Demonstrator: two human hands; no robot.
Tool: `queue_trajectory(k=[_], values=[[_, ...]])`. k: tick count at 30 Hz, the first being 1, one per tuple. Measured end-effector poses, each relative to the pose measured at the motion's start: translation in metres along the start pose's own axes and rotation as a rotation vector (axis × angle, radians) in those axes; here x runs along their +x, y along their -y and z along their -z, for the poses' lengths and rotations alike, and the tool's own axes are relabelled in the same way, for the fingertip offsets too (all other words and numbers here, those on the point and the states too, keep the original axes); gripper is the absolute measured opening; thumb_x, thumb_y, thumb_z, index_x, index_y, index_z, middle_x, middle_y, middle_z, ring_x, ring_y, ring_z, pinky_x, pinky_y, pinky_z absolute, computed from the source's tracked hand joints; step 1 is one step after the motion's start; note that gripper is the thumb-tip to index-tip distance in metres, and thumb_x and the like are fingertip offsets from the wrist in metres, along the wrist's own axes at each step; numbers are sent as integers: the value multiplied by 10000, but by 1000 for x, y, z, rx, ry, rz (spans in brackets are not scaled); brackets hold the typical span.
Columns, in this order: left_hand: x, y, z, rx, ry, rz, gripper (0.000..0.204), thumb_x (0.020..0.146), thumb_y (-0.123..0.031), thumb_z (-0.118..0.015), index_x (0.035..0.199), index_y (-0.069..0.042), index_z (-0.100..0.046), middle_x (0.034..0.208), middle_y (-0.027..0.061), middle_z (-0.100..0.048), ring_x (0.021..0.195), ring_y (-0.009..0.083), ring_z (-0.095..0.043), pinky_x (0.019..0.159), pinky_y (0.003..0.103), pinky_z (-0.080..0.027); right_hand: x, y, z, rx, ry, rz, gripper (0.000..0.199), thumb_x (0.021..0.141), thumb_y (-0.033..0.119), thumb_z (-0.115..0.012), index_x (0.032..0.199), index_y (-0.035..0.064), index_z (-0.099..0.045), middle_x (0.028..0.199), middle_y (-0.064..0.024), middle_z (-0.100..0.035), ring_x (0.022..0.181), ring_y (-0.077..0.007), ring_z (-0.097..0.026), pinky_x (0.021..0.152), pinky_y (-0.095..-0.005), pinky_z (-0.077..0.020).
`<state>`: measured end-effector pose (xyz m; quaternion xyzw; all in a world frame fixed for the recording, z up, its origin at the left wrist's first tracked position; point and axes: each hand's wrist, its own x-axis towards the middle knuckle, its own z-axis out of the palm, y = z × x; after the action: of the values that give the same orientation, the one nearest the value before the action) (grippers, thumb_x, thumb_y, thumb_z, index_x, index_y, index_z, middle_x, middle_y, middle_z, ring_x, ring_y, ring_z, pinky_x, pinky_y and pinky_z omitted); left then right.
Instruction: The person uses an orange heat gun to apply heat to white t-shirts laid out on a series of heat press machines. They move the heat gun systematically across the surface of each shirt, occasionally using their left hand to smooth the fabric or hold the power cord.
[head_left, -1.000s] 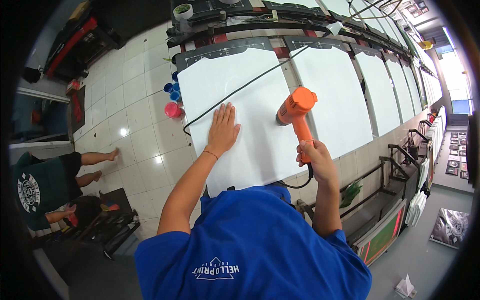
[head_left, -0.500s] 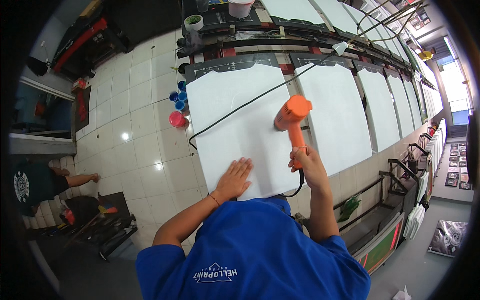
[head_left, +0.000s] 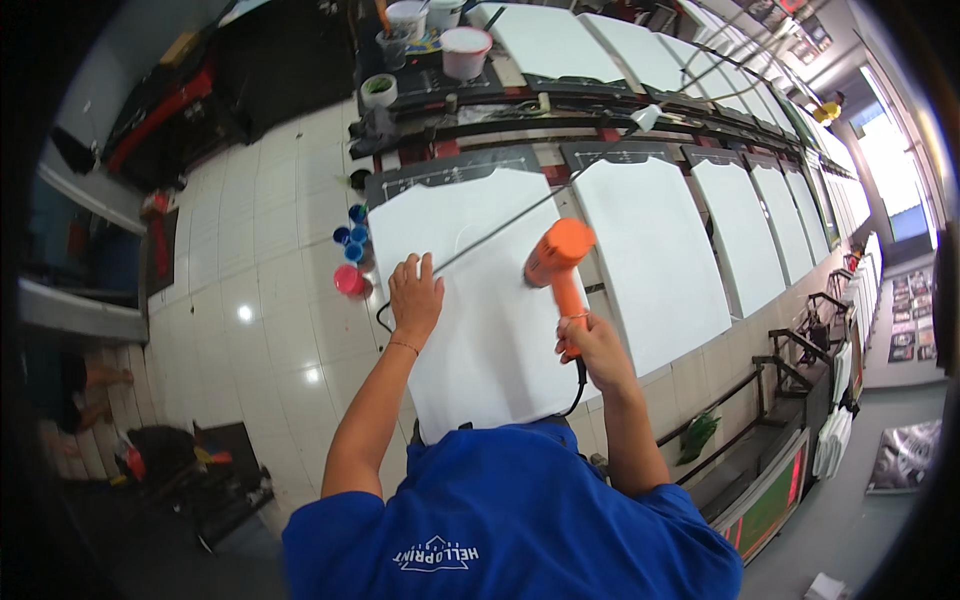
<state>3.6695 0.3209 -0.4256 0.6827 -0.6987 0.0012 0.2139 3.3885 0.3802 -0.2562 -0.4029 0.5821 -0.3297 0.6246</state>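
Observation:
In front of me a white shirt (head_left: 500, 340) lies flat over a dark board (head_left: 465, 165). My right hand (head_left: 597, 350) is closed round the handle of an orange heat gun (head_left: 560, 250), held above the shirt's right side with its nozzle end tilted toward the cloth. A black cord (head_left: 500, 225) crosses the shirt diagonally, and another stretch hangs below the handle. My left hand (head_left: 416, 297) is at the shirt's left side beside that cord, fingers stretched out and holding nothing. Whether its palm touches the cloth I cannot tell.
More white shirts (head_left: 650, 250) lie on boards in a row to the right. Blue cups (head_left: 352, 240) and a pink-red container (head_left: 350, 280) stand on the left. Beyond a dark rail are a white bucket (head_left: 466, 55) and a tape roll (head_left: 379, 91). Metal racks (head_left: 800, 340) stand at right.
My left hand has moved from the shirt's near middle up and left to the cord. The heat gun, still in my right hand, has shifted slightly left. The whole view has shifted somewhat.

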Motion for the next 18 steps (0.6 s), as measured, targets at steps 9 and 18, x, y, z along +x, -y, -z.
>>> queue_trajectory(k=[9,18], values=[[-13,65,7,-274,-74,226,184,993,-173,-514,935,-6,-567,853,192,-637,807,414,-610,704,484,-465,-13,-28,-35,-27,348,-15,408,908,332,-664,1111,-9,-571,873,-45,-606,727,-118,-621,596,-281,-525],[-156,69,98,-326,-29,416,208,1011,-119,-457,891,45,-503,750,245,-570,691,410,-547,628,451,-420,-29,-31,-23,-48,509,-37,465,924,412,-617,1115,-10,-573,903,-69,-606,776,-139,-639,646,-286,-536]])
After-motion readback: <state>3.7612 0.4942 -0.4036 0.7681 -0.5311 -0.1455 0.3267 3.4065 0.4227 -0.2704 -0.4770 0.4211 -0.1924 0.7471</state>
